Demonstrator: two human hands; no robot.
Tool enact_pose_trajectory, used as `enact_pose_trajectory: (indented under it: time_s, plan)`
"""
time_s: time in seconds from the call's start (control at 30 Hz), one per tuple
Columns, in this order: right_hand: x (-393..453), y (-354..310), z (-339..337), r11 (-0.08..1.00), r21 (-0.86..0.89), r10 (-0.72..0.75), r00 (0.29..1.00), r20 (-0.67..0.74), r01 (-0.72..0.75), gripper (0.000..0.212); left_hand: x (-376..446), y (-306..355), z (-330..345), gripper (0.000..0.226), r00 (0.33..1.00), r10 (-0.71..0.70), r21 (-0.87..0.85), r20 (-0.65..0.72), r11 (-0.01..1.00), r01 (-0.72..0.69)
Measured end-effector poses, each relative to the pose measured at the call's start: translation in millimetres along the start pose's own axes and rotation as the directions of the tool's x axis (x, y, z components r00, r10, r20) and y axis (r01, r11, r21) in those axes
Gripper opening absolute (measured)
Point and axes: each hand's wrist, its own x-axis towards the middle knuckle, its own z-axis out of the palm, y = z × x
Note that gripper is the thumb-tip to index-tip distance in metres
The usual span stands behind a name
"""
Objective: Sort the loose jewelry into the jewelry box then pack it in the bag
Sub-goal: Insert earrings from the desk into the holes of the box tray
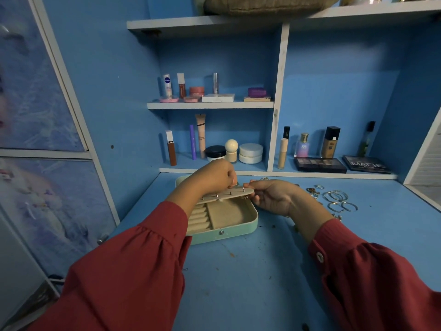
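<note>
Lying open on the bench, the box has its earring panel pinched at the right end by the right hand. A stud on the panel is pinched by the left hand. Rings and bangles are scattered just right.

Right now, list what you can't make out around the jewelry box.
Head view only:
- Box lid: mostly hidden behind the left hand.
- What the left hand pinches at the earring panel: too small to tell.
- Loose jewelry: partly hidden by the right hand; small pieces blurred.
- Bag: not in view.
</note>
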Motion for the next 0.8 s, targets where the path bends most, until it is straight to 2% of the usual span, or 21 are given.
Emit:
enact_pose_trajectory:
  time_s: [0.2, 0.33, 0.47, 0.53, 0.67, 0.8]
  plan:
    - [-0.1, 0.1, 1.3, 1.0, 0.005, -0.005, 1.0, -0.013, 0.006, 0.024, 2.7, -1.0, 2.8, 0.025, 1.0, 0.004, 0.024, -0.011, 1.0, -0.003]
    - [0.1, 0.2, 1.3, 1.0, 0.006, -0.01, 1.0, -0.015, 0.01, 0.038, 5.3, -0.5, 3.0, 0.028, 1.0, 0.019, 0.073, -0.01, 0.997, -0.018]
    - [-0.7, 0.0, 1.1, 1.0, 0.007, -0.002, 1.0, -0.016, 0.002, 0.048, 6.4, -0.1, 2.8, 0.022, 1.0, 0.031, 0.11, -0.005, 0.994, -0.03]
    - [-1.0, 0.2, 1.1, 1.0, 0.023, 0.004, 1.0, -0.026, -0.003, 0.047, 7.2, -0.7, 3.4, 0.021, 0.999, 0.035, 0.109, -0.006, 0.993, -0.034]
    - [-1.7, 0.0, 2.7, 0.999, 0.048, 0.01, 0.999, -0.052, -0.007, 0.031, 8.8, -1.6, 3.8, 0.025, 0.999, 0.041, 0.112, 0.007, 0.993, -0.041]
    - [-1.1, 0.5, 2.4, 0.999, 0.038, 0.011, 0.999, -0.051, -0.009, 0.037, 9.7, -1.5, 3.6, 0.026, 0.998, 0.049, 0.127, 0.026, 0.991, -0.051]
